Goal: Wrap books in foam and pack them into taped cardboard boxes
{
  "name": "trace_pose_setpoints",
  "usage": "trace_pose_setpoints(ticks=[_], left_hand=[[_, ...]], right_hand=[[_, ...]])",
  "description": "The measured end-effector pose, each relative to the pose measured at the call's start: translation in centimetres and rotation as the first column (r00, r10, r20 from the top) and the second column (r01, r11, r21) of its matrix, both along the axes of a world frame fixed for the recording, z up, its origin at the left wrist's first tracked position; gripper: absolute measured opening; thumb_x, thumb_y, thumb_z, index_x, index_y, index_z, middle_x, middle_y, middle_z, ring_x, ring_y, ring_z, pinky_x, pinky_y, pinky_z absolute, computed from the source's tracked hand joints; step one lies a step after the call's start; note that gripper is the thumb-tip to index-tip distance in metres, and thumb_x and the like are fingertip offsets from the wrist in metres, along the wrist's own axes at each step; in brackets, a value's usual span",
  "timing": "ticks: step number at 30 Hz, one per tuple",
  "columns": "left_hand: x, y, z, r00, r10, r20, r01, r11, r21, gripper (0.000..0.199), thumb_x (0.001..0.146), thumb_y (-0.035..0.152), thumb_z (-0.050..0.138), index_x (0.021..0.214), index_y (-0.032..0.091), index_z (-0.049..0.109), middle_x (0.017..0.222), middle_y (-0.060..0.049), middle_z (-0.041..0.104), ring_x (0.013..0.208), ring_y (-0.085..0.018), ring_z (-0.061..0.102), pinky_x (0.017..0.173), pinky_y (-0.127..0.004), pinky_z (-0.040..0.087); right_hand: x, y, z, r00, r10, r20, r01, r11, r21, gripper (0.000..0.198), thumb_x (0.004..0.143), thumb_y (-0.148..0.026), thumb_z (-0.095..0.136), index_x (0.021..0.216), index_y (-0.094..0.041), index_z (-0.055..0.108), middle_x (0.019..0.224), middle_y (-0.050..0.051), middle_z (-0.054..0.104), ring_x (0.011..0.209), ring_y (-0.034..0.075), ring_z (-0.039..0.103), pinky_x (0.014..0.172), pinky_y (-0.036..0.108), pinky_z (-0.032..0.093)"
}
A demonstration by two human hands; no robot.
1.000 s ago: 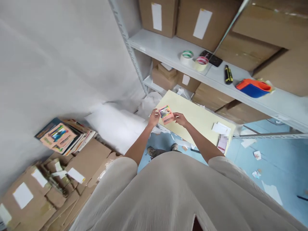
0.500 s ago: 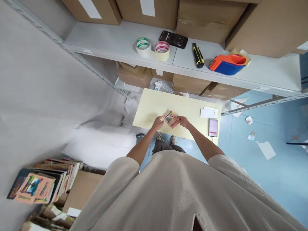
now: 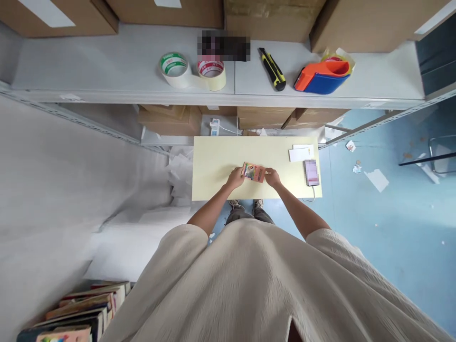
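Small pink book [image 3: 253,172], pinched at opposite ends by left hand [image 3: 235,178] and right hand [image 3: 273,177] over pale table [image 3: 217,154]; probably light, slightly bendable, best held by edges.

Pink book [image 3: 255,173], brightly illustrated, between hands [image 3: 235,178]

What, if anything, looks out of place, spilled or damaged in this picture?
The paper scraps on the blue floor, right of the table, look out of place: they lie scattered, like litter. I see no spill. The pink book between the left hand and right hand shows no clear damage.
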State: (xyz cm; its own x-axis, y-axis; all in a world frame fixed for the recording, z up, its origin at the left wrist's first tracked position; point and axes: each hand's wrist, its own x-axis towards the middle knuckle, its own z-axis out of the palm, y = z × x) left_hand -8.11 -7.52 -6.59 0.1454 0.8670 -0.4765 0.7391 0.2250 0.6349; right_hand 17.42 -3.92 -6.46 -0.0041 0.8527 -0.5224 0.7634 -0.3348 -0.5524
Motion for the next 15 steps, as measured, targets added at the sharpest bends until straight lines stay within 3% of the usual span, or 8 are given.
trace_pose_setpoints(ticks=[3, 6, 10, 15], left_hand=[[0.5, 0.2, 0.1, 0.988, -0.152, -0.021, 0.152, 0.988, 0.002, 0.062, 0.102, 0.013, 0.055, 0.163, 0.024, 0.059, 0.177, -0.017, 0.053, 0.163, -0.034, 0.050, 0.129, -0.049, 0.047], [0.9, -0.4, 0.4, 0.960, -0.268, -0.079, 0.268, 0.963, -0.019, 0.071, 0.099, 0.015, 0.061, 0.168, 0.026, 0.054, 0.188, -0.017, 0.038, 0.169, -0.038, 0.042, 0.133, -0.056, 0.040], [1.1, -1.9, 0.9, 0.931, -0.327, -0.162, 0.325, 0.945, -0.039, 0.071, 0.101, 0.018, 0.060, 0.171, 0.025, 0.050, 0.187, -0.022, 0.036, 0.170, -0.042, 0.040, 0.132, -0.064, 0.036], [1.3, -4.1, 1.2, 0.920, -0.330, -0.212, 0.329, 0.943, -0.042, 0.067, 0.101, 0.016, 0.059, 0.167, 0.024, 0.052, 0.181, -0.023, 0.045, 0.166, -0.041, 0.044, 0.132, -0.066, 0.032]], right_hand=[[-0.1, -1.2, 0.0, 0.997, -0.082, -0.002, 0.082, 0.989, -0.125, 0.040, 0.097, -0.024, 0.071, 0.136, -0.019, 0.077, 0.138, 0.016, 0.082, 0.117, 0.029, 0.080, 0.090, 0.033, 0.064], [-0.7, -1.6, -0.3, 0.994, -0.100, -0.039, 0.092, 0.981, -0.172, 0.042, 0.096, -0.026, 0.073, 0.137, -0.022, 0.074, 0.126, 0.013, 0.084, 0.110, 0.028, 0.080, 0.086, 0.034, 0.064], [-1.7, -0.8, -0.6, 0.996, -0.060, -0.071, 0.052, 0.993, -0.104, 0.045, 0.091, -0.027, 0.077, 0.136, -0.024, 0.074, 0.131, 0.014, 0.082, 0.117, 0.032, 0.078, 0.097, 0.040, 0.064], [-2.4, 0.9, -0.9, 0.963, 0.064, -0.261, -0.050, 0.997, 0.062, 0.049, 0.083, -0.017, 0.073, 0.132, -0.025, 0.077, 0.141, 0.012, 0.077, 0.137, 0.034, 0.069, 0.116, 0.045, 0.058]])
